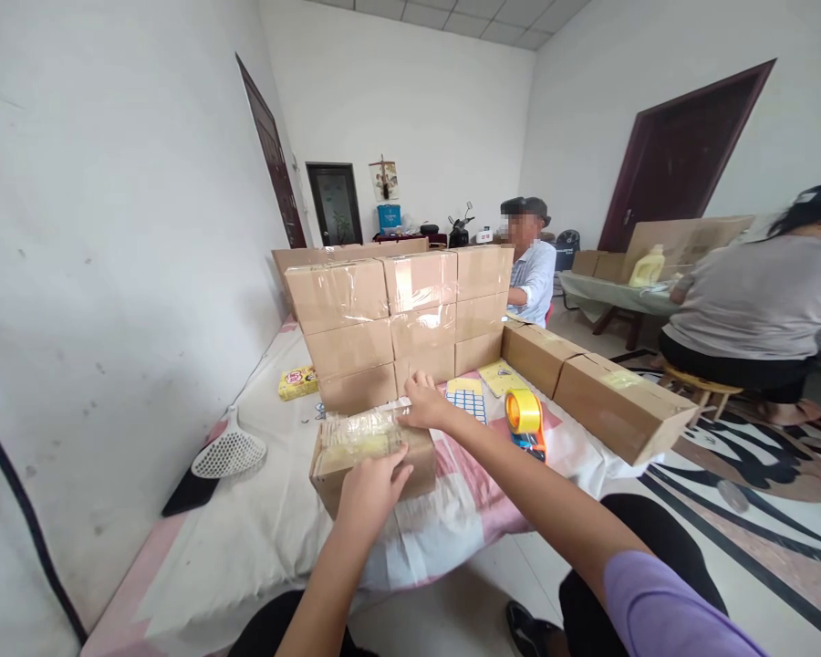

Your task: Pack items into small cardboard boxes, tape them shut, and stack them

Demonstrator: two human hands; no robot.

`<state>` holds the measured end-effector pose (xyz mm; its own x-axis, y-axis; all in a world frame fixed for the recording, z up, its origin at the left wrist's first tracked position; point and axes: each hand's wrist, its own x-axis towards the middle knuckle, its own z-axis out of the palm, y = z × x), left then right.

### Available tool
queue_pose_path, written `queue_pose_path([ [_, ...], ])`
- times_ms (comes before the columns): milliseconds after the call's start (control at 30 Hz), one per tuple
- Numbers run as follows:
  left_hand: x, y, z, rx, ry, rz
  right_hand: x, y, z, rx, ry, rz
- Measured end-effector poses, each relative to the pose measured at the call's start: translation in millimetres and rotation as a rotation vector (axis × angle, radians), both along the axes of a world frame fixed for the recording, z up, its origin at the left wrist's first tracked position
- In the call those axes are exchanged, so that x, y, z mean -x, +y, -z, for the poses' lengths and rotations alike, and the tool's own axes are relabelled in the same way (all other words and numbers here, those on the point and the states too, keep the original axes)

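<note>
A brown cardboard box (376, 479) lies in front of me on the covered table, and shiny clear packing tape (362, 425) stretches along its top, wrinkled. Over the top near edge of this box rests my left hand (368, 493), its fingers out and thumb apart. My right hand (424, 401) is at the box's far right top edge, fingers bent and closed on the right end of the tape; the exact fingertip contact is partly hidden. To the right stands an orange tape dispenser (530, 445) with a yellow roll of tape (524, 411).
Stacked, taped boxes (420, 319) form a wall behind; long boxes (608, 392) line the right side. A yellow packet (297, 382), white fly swatter (229, 453) and dark flat object (190, 491) lie left. One person (534, 274) sits beyond the boxes, another (759, 292) at a table right.
</note>
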<state>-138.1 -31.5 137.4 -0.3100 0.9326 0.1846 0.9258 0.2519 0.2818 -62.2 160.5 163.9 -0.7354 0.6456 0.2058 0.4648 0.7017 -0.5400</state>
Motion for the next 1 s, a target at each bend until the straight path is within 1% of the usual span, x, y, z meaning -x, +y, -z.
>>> queue_pose_path([
  [100,-3.0,2.4,-0.5,-0.001,0.063,-0.057,5.5,4.3,9.3,0.082,0.054,0.093],
  [167,-4.7,4.2,1.4,-0.022,0.12,-0.093,6.3,5.3,17.9,0.162,0.107,0.116],
  [233,-6.0,5.2,6.4,-0.051,0.173,-0.11,1.8,2.2,28.7,0.247,0.172,0.107],
  [367,-6.2,3.1,26.5,-0.153,0.234,-0.126,-26.5,-16.2,56.2,0.368,0.299,-0.019],
  [467,-3.2,-3.1,45.1,-0.29,0.28,-0.091,-53.5,-30.5,79.2,0.44,0.427,-0.196],
  [533,0.3,-9.4,56.0,-0.382,0.32,-0.051,-66.5,-37.5,91.4,0.44,0.47,-0.316],
  [567,2.2,-12.9,60.4,-0.422,0.342,-0.029,-70.7,-40.8,95.9,0.412,0.466,-0.342],
  [600,4.2,-16.5,64.3,-0.461,0.367,-0.008,-73.5,-44.4,99.1,0.37,0.449,-0.335],
  [700,9.2,-24.7,72.2,-0.574,0.45,0.063,-77.0,-57.2,102.3,0.269,0.422,-0.244],
  [767,10.1,-25.7,75.5,-0.638,0.499,0.113,-80.6,-65.5,100.6,0.238,0.445,-0.186],
  [833,7.5,-23.3,77.2,-0.684,0.54,0.166,-90.7,-72.2,96.1,0.213,0.489,-0.133],
  [900,1.0,-19.6,77.2,-0.715,0.563,0.212,-111.3,-77.1,87.7,0.17,0.544,-0.088],
  [933,-3.2,-17.9,76.3,-0.732,0.566,0.236,-126.2,-79.0,81.6,0.137,0.573,-0.066],
  [1000,-11.7,-15.5,72.6,-0.754,0.556,0.29,-165.6,-82.3,65.4,0.051,0.64,-0.007],
])
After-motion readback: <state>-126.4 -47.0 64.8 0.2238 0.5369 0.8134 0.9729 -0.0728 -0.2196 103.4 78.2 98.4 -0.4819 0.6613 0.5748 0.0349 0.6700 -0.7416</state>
